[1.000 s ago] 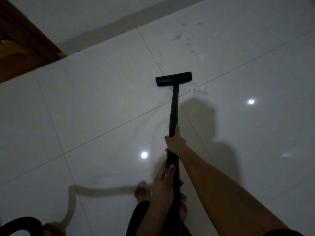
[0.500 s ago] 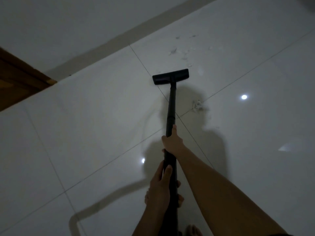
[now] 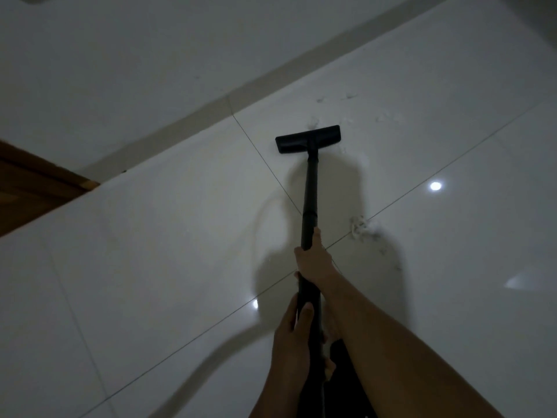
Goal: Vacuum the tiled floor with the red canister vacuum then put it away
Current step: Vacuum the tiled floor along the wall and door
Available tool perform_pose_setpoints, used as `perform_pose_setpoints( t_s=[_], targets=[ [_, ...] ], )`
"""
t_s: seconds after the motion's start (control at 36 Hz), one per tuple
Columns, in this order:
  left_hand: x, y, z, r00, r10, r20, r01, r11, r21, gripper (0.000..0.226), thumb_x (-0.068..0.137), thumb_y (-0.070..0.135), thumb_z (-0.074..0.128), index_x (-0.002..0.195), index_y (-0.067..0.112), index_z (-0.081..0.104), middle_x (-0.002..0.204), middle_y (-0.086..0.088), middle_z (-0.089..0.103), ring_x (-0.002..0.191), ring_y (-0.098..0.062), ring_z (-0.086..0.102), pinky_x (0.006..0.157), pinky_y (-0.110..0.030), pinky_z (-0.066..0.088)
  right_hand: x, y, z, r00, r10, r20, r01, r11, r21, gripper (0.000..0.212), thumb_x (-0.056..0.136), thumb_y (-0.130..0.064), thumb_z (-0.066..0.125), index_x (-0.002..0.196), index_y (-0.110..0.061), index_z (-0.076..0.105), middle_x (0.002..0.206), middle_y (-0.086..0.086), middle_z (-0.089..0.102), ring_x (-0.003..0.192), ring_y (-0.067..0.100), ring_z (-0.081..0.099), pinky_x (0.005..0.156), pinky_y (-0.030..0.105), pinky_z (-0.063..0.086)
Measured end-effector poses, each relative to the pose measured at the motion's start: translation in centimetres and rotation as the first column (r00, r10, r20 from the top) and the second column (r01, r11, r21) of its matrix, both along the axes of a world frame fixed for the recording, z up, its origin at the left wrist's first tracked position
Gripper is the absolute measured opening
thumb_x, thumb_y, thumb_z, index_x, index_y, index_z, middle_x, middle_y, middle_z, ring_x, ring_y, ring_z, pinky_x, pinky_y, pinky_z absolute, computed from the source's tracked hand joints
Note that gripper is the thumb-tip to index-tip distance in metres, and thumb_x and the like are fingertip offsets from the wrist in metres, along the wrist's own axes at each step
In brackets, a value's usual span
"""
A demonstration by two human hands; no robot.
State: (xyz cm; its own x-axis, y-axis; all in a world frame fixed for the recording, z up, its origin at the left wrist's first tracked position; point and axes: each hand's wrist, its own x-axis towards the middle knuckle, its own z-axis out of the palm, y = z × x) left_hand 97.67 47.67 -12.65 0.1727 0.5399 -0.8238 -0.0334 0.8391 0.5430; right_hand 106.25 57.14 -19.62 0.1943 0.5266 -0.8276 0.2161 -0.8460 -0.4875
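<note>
A black vacuum wand [image 3: 310, 188] runs from my hands to a flat black floor head [image 3: 308, 139] resting on the glossy white tiled floor [image 3: 168, 236]. My right hand [image 3: 313, 259] grips the wand higher up, thumb along the tube. My left hand [image 3: 291, 336] holds it lower, near my body. Small dust tufts [image 3: 313, 124] lie right at the head's far edge, and more specks [image 3: 349, 96] sit beyond it. A clump of lint and thread [image 3: 360, 227] lies right of the wand. The red canister is out of view.
A beige skirting strip [image 3: 229, 101] and white wall [image 3: 150, 55] run diagonally behind the head. A wooden door frame [image 3: 45, 188] stands at the left edge. My bare foot [image 3: 330, 365] shows under the wand. Ceiling lights reflect off the tiles.
The floor head has slid forward toward the wall, reaching the dust tufts. The lint clump now lies behind the head. The view has tilted up, and the red canister and hose have left the frame.
</note>
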Motion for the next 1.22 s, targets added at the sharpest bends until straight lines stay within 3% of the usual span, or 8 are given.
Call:
perform_pose_setpoints(
  t_s=[0.17,0.33,0.53,0.61,0.81,0.92,1.08,1.22],
  targets=[
    [1.7,4.4,0.3,0.999,0.04,0.003,-0.04,0.999,-0.003,0.027,0.099,0.027,0.042,0.092,0.052,0.05,0.072,-0.013,0.059,0.038,-0.019,0.05,0.036,-0.023,0.041,1.6,3.8,-0.3,0.998,-0.059,-0.003,0.059,0.997,0.058,0.07,0.1,-0.019,0.04,0.154,-0.03,-0.003,0.097,0.009,0.05,0.058,0.015,0.053,0.053,0.025,0.052],
    [4.7,8.0,0.6,1.0,0.007,-0.018,-0.006,1.0,0.012,0.031,0.099,0.027,0.043,0.092,0.057,0.049,0.069,-0.008,0.064,0.044,-0.018,0.054,0.045,-0.025,0.044,4.4,7.3,-0.1,0.996,-0.085,0.002,0.084,0.993,0.081,0.068,0.1,-0.021,0.041,0.154,-0.03,0.002,0.08,0.002,0.048,0.055,0.015,0.053,0.051,0.025,0.051],
    [7.7,11.5,0.9,0.999,0.04,0.022,-0.04,0.999,0.011,0.032,0.099,0.026,0.044,0.129,0.032,0.052,0.075,-0.015,0.056,0.045,-0.02,0.052,0.036,-0.021,0.042,7.5,11.1,0.5,0.999,-0.037,0.032,0.034,0.995,0.094,0.068,0.1,-0.021,0.041,0.154,-0.029,0.001,0.087,0.006,0.053,0.051,0.013,0.053,0.04,0.017,0.042],
    [8.3,12.9,0.8,0.999,0.036,0.013,-0.036,0.999,0.009,0.034,0.099,0.027,0.043,0.132,0.028,0.05,0.076,-0.015,0.055,0.045,-0.019,0.051,0.035,-0.02,0.041,7.9,12.7,0.6,0.999,0.007,0.038,-0.011,0.995,0.097,0.067,0.1,-0.02,0.04,0.155,-0.025,0.001,0.095,0.009,0.052,0.052,0.012,0.052,0.033,0.011,0.038],
    [9.1,16.5,0.4,0.996,0.091,0.011,-0.091,0.996,0.015,0.034,0.099,0.028,0.043,0.132,0.024,0.051,0.073,-0.015,0.053,0.04,-0.018,0.049,0.037,-0.02,0.041,8.1,16.8,0.0,0.992,0.103,0.075,-0.112,0.986,0.126,0.068,0.1,-0.019,0.041,0.155,-0.02,0.002,0.097,0.008,0.048,0.054,0.011,0.049,0.045,0.018,0.039],
    [9.7,18.2,0.4,0.99,0.133,0.042,-0.133,0.991,0.005,0.033,0.1,0.027,0.042,0.131,0.026,0.051,0.076,-0.017,0.05,0.038,-0.019,0.046,0.036,-0.02,0.04,8.4,18.8,-0.5,0.993,0.091,0.081,-0.1,0.989,0.109,0.071,0.097,-0.017,0.044,0.155,-0.021,0.002,0.111,0.017,0.055,0.061,0.019,0.055,0.073,0.036,0.056],
    [11.1,19.8,0.3,0.987,0.146,0.069,-0.145,0.989,-0.01,0.036,0.099,0.028,0.042,0.135,0.025,0.048,0.078,-0.018,0.051,0.04,-0.019,0.047,0.036,-0.019,0.041,9.8,20.5,-0.3,0.992,0.06,0.11,-0.073,0.991,0.112,0.071,0.097,-0.018,0.043,0.155,-0.024,0.003,0.12,0.019,0.054,0.071,0.025,0.061,0.081,0.043,0.057],
    [12.4,20.1,0.6,0.99,0.118,0.073,-0.118,0.993,-0.003,0.037,0.099,0.028,0.043,0.136,0.028,0.047,0.078,-0.016,0.053,0.043,-0.017,0.05,0.035,-0.02,0.042,11.7,20.6,0.5,0.994,0.009,0.108,-0.023,0.991,0.129,0.069,0.098,-0.018,0.042,0.155,-0.025,0.002,0.111,0.015,0.054,0.054,0.015,0.053,0.058,0.031,0.055]
  ],
)
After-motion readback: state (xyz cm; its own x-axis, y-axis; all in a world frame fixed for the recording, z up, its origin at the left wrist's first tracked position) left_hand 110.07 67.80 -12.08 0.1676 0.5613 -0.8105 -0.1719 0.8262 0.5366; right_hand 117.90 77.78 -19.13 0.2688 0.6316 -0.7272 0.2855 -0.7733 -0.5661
